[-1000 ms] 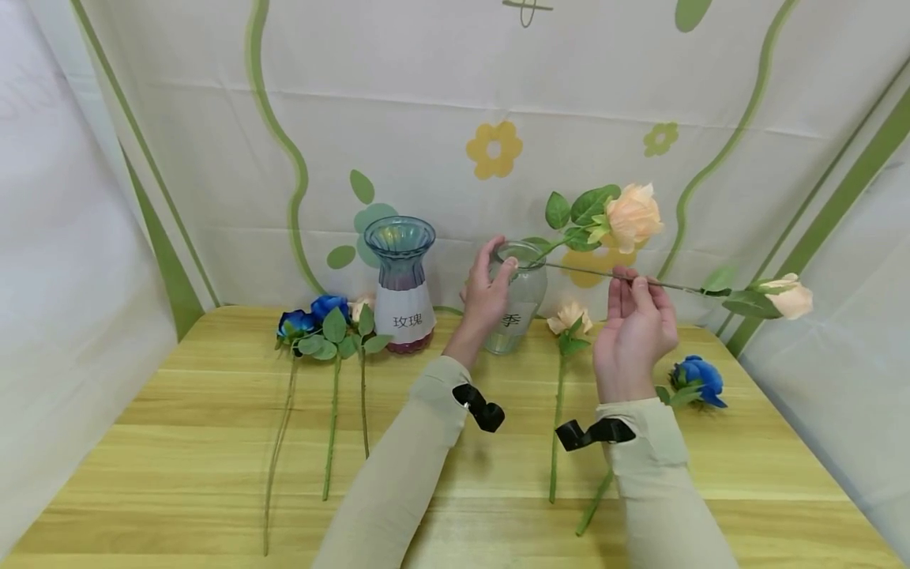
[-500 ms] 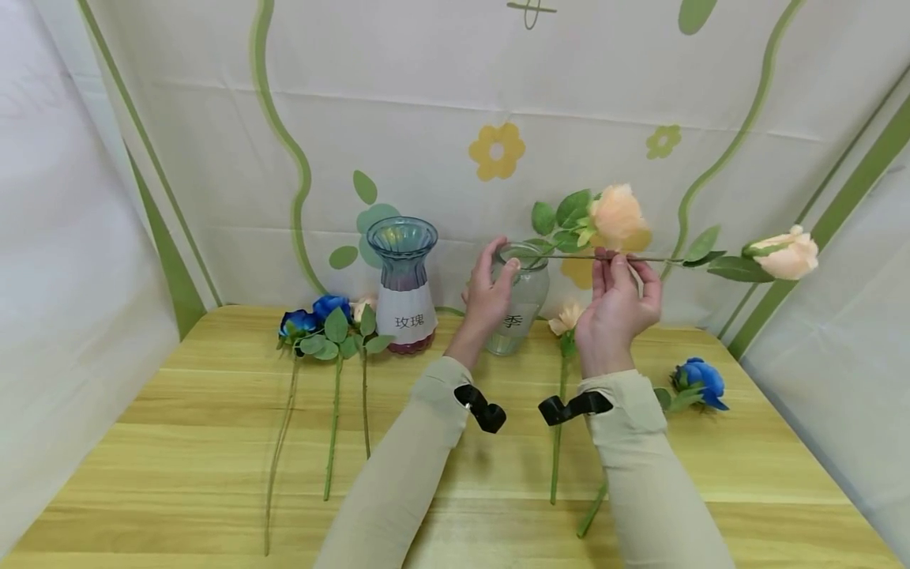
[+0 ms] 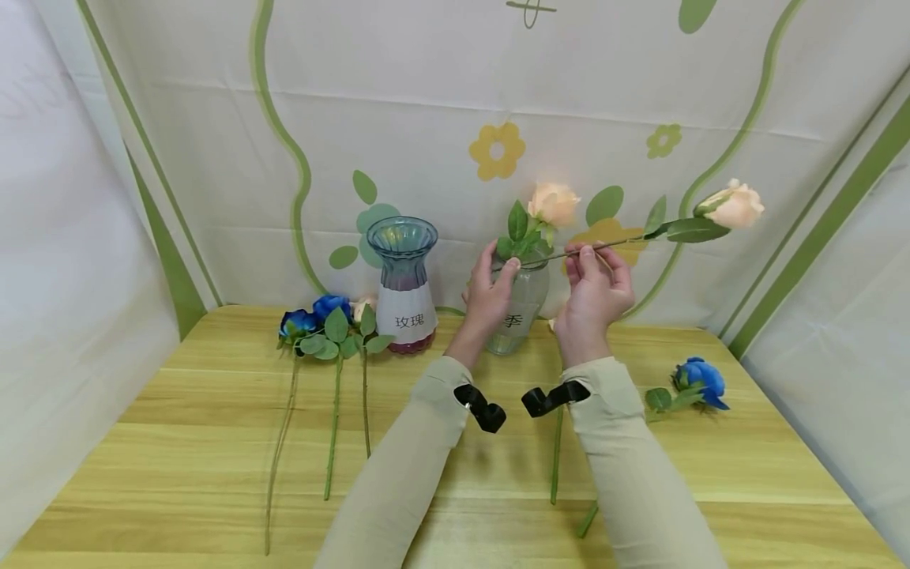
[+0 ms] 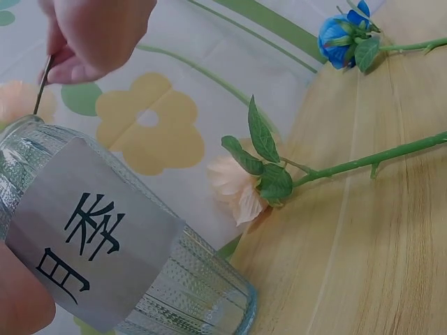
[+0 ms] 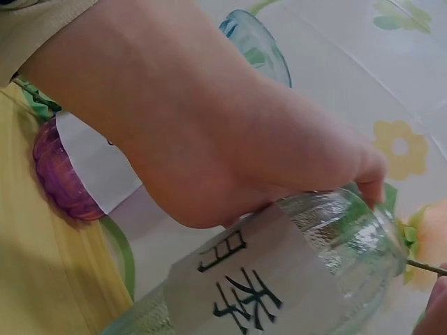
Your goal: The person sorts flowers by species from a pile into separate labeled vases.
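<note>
Left hand [image 3: 489,299] wraps around the upper part of a clear, textured glass vase [image 3: 533,289] near the centre of the frame, while the right hand [image 3: 593,299], just beside it, pinches the thin dark stem of a pale peach flower [image 3: 732,205] between thumb and fingertips. From where I stand, that flower slants, bloom toward the upper right, stem end at the vase's mouth; I can't tell whether the tip is inside. I count four peach flowers: the pinched one, a second peach flower [image 3: 554,204] in the clear vase's mouth, a third peach flower [image 4: 237,187] lying right of it, mostly hidden in the head view, and a fourth peach flower [image 3: 363,305] at centre left. Blue ones make three: two blue flowers [image 3: 298,322] side by side at centre left, and a lone blue flower [image 3: 704,379] toward the lower right. Of two vases, the other is a flared blue-and-purple glass vase [image 3: 403,257], left of centre. Each wears one white label [image 3: 401,302]. One yellowish wooden desk [image 3: 192,450] spans the lower frame.
</note>
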Tool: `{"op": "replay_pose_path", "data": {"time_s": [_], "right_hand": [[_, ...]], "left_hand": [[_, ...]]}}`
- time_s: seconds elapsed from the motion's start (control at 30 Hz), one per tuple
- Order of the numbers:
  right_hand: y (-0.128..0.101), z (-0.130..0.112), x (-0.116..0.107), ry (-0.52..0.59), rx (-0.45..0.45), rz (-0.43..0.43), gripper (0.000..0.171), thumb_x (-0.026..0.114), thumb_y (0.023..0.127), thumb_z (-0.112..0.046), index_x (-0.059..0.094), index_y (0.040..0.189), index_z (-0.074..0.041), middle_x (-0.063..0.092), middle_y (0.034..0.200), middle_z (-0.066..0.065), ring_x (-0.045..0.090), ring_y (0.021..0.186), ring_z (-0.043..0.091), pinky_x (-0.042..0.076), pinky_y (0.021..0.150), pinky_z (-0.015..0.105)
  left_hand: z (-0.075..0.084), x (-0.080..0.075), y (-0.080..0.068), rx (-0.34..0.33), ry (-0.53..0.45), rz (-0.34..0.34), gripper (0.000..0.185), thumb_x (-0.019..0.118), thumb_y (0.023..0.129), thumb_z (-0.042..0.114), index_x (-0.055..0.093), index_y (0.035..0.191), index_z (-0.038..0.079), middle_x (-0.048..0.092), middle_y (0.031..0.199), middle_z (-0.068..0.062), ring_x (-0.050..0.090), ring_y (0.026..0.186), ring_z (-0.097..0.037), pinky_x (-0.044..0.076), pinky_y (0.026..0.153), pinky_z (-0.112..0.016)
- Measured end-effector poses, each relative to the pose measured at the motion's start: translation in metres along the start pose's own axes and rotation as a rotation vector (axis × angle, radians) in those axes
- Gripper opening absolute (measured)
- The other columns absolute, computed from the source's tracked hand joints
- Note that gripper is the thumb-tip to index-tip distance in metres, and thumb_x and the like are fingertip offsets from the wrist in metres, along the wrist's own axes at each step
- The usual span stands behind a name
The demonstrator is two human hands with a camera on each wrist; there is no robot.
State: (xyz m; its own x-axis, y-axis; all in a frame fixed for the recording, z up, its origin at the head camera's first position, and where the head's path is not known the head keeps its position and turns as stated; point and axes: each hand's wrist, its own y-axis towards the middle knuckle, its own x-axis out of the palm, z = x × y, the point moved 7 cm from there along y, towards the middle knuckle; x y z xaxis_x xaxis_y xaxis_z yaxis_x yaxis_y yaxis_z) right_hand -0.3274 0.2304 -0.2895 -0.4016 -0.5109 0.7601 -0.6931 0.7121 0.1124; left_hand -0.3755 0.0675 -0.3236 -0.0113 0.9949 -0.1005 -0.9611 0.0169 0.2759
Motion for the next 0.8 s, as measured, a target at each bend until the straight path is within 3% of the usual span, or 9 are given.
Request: {"op": "replay_pose_path", "data": {"time_s": [0.2, 0.33, 0.63, 0.8], "right_hand": [[0.001, 0.016, 0.005, -0.031, 0.024, -0.022, 0.008, 0.075, 0.094, 0.007, 0.071, 0.100, 0.004, 0.076, 0.088, 0.012, 0.077, 0.084, 0.026, 0.064, 0.073, 0.025], [0.002, 0.022, 0.007, -0.052, 0.003, -0.044, 0.007, 0.074, 0.095, 0.005, 0.072, 0.092, -0.001, 0.076, 0.086, 0.010, 0.076, 0.083, 0.024, 0.063, 0.074, 0.026], [-0.008, 0.037, 0.007, -0.197, -0.003, -0.013, 0.012, 0.081, 0.090, 0.002, 0.073, 0.089, -0.007, 0.069, 0.090, 0.001, 0.067, 0.088, 0.014, 0.058, 0.083, 0.023], [-0.009, 0.041, 0.004, -0.214, 0.034, 0.004, 0.011, 0.082, 0.090, 0.001, 0.074, 0.089, -0.007, 0.071, 0.092, 0.002, 0.066, 0.091, 0.014, 0.058, 0.094, 0.031]], "left_hand": [[0.001, 0.000, 0.000, 0.003, 0.002, 0.008, 0.062, 0.051, 0.107, 0.041, 0.037, 0.165, 0.023, 0.043, 0.169, -0.003, 0.033, 0.160, -0.029, 0.000, 0.128, -0.069], [0.003, 0.000, 0.000, 0.013, 0.004, 0.009, 0.061, 0.051, 0.107, 0.039, 0.038, 0.164, 0.022, 0.045, 0.168, -0.004, 0.035, 0.160, -0.029, 0.002, 0.127, -0.068], [0.002, 0.000, 0.000, 0.014, 0.016, 0.017, 0.060, 0.052, 0.107, 0.038, 0.039, 0.164, 0.021, 0.045, 0.168, -0.006, 0.036, 0.159, -0.029, 0.005, 0.127, -0.066], [0.002, -0.001, 0.000, 0.010, 0.017, 0.019, 0.061, 0.052, 0.107, 0.038, 0.039, 0.164, 0.021, 0.045, 0.168, -0.006, 0.037, 0.158, -0.029, 0.006, 0.127, -0.065]]}}
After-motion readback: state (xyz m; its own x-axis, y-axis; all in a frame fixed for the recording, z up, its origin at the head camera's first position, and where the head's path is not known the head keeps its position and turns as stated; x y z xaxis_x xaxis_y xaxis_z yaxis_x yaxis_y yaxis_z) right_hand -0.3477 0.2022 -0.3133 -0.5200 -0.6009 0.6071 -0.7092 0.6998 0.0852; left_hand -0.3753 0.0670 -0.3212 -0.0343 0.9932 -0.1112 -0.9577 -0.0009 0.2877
